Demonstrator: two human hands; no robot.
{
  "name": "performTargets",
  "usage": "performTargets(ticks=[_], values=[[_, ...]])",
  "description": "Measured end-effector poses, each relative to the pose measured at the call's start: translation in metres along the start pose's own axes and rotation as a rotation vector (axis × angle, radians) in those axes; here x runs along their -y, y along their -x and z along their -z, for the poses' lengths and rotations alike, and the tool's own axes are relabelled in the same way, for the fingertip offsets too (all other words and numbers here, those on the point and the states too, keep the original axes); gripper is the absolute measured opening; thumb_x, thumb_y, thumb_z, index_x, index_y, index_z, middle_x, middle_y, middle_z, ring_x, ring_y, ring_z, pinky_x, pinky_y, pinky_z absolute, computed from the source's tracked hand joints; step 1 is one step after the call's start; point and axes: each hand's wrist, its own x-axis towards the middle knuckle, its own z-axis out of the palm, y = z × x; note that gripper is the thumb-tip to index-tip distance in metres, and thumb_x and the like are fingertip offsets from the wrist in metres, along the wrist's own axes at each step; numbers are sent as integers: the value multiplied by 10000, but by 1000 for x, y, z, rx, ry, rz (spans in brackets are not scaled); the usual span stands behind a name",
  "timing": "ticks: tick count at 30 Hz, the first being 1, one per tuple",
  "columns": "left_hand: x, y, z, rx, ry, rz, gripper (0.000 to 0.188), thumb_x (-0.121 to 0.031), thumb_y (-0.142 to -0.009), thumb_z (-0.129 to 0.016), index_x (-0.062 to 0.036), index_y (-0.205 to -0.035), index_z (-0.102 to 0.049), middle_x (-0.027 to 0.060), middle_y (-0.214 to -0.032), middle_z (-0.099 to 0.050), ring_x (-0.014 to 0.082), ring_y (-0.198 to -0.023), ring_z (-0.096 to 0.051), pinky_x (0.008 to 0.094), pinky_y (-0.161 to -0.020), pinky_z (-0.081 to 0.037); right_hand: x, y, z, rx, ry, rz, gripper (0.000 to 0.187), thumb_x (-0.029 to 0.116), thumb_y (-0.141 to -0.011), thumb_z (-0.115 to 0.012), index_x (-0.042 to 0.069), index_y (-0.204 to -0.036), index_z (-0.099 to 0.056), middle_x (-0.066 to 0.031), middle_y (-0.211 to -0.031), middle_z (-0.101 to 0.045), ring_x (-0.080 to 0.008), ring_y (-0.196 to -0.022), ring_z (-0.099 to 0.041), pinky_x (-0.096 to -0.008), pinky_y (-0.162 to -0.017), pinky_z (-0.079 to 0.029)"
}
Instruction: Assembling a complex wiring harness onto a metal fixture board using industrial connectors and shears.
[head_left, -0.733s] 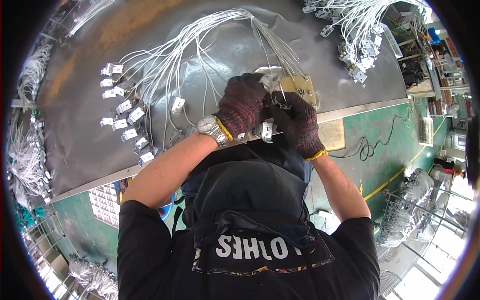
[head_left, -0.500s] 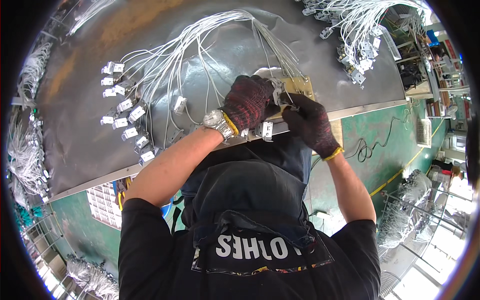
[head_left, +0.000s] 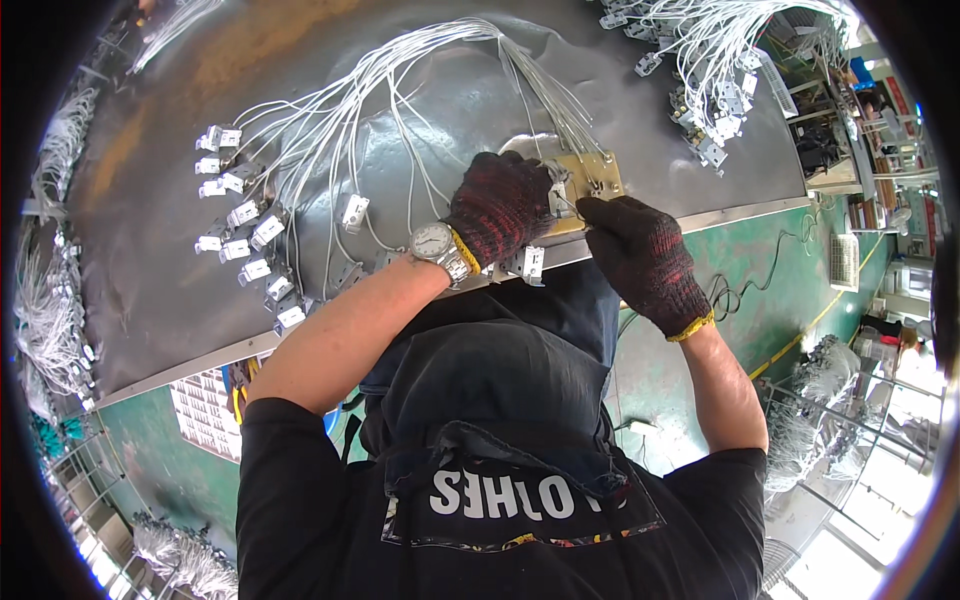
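Both hands [head_left: 500, 210] [head_left: 645, 258] stay near the table edge [head_left: 740, 211], bare tabletop [head_left: 655, 130] beyond

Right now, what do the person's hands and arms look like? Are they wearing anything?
The left hand and right hand wear dark knitted gloves flecked with red, each with a yellow cuff edge. A silver-coloured watch with a round, pale face and metal band circles the left wrist. The black sleeves are short.
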Motion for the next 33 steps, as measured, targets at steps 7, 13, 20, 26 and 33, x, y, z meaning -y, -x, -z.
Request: performTargets(ticks=[7,13,20,26,33], values=[[-2,0,-1,-7,-15,30,293,-330,-823,-714,-139,-1044,-718,59,-953,-741,252,-938,-694,432,-786,-519,15,2,-5,-10,132,-63,246,58,-895,-648,13,-1124,-726,-204,-991,-719,-375,-913,-711,-407,-802,-564],[-3,-7,4,122,-52,98,347,-388,-839,-711,-119,-1058,-708,77,-980,-740,263,-962,-686,441,-808,-519,12,-1,-16,-135,135,-24,212,60,-897,-649,15,-1084,-739,-211,-996,-729,-376,-930,-719,-412,-811,-572],[-8,-15,5,195,-62,146,234,-308,-852,-652,-118,-974,-708,77,-951,-744,254,-943,-697,439,-777,-536,1,-3,-16,-144,90,-42,197,77,-915,-654,-1,-1073,-741,-211,-1010,-740,-362,-950,-729,-391,-832,-575],[-10,-6,13,195,-82,113,291,-352,-850,-674,-115,-1016,-709,90,-1014,-735,256,-990,-680,432,-830,-510,-1,7,-14,-149,-141,-214,249,91,-907,-679,-1,-1135,-724,-155,-987,-760,-233,-905,-738,-339,-843,-568],[9,13,31,26,119,39,508,-544,-799,-746,-92,-1029,-732,122,-909,-733,319,-907,-690,464,-805,-525,0,21,-13,-187,-739,-493,340,30,-863,-717,6,-1195,-650,-15,-968,-668,-74,-838,-596,-245,-755,-514]])
